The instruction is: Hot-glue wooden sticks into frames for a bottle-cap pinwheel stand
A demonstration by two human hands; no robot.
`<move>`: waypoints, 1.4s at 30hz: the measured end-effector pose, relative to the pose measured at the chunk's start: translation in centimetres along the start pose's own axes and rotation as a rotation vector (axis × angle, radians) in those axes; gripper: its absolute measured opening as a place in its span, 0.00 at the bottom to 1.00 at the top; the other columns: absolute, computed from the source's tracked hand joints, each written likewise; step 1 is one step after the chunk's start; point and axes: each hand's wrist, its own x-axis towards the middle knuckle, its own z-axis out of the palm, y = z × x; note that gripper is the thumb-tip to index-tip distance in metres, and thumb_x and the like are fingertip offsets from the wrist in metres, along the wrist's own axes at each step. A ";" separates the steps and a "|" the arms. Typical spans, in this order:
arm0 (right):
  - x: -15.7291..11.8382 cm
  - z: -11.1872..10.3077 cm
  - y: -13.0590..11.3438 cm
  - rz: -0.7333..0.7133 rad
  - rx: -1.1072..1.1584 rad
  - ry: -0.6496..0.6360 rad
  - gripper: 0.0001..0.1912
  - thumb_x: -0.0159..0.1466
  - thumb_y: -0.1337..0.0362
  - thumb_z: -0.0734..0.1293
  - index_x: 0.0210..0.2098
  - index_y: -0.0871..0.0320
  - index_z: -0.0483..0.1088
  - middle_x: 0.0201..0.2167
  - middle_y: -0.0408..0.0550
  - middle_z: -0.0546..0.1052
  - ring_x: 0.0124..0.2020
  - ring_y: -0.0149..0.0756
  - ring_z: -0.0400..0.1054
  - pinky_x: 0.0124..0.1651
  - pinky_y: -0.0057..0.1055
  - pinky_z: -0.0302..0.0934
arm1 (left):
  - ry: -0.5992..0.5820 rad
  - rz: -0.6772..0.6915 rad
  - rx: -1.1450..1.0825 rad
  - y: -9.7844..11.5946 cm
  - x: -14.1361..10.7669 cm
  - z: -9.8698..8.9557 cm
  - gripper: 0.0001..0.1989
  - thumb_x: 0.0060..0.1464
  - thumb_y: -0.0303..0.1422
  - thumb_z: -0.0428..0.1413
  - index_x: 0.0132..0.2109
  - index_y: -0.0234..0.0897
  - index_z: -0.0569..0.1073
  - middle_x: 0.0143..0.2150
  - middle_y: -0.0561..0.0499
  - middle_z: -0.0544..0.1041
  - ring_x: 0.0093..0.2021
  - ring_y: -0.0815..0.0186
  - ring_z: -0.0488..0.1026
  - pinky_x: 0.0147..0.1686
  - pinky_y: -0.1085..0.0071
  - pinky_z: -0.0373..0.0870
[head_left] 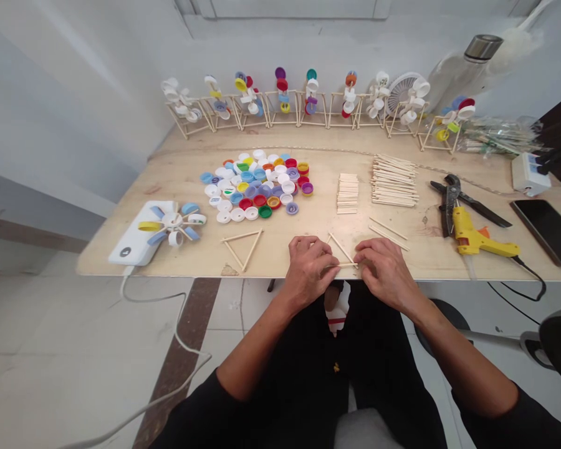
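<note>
At the middle of the front edge of a light wooden worktop (177, 181), two bare hands work on a small triangle of pale wooden sticks (342, 250), which lies between them. The left hand (311, 265) has its thumb and forefinger drawn together on the left end of the stick nearest the edge; the right hand (386, 268) has its fingertips gathered closely on the right-hand corner, though how firmly they press cannot be told. The left corner is partly hidden, so whether all joints are fixed is uncertain; by its outline, this piece is judged nearly formed. To its left, near the same edge, a separate pale stick triangle (253, 251) lies apparently complete. Along the back edge stand pale stick frames bearing wheels of coloured plastic bottle caps (282, 84), seemingly finished; a loose white-hubbed cap wheel (172, 221) rests on a white rectangular power bank (125, 251) by the front left corner. Still unassembled are a heap of multicoloured round caps (259, 201), a stack of short sticks (347, 193), a pile of longer sticks (394, 181) and two stray sticks (388, 238). Toward the right edge, a yellow glue gun (479, 238) lies untouched.
</note>
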 end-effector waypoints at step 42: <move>-2.1 0.3 -0.6 -0.019 -0.008 0.092 0.17 0.58 0.73 0.60 0.44 0.52 0.68 0.43 0.48 0.74 0.48 0.43 0.64 0.50 0.44 0.55 | -0.034 0.007 0.009 0.2 0.1 -0.3 0.06 0.55 0.34 0.56 0.31 0.42 0.75 0.38 0.51 0.75 0.48 0.59 0.64 0.51 0.55 0.53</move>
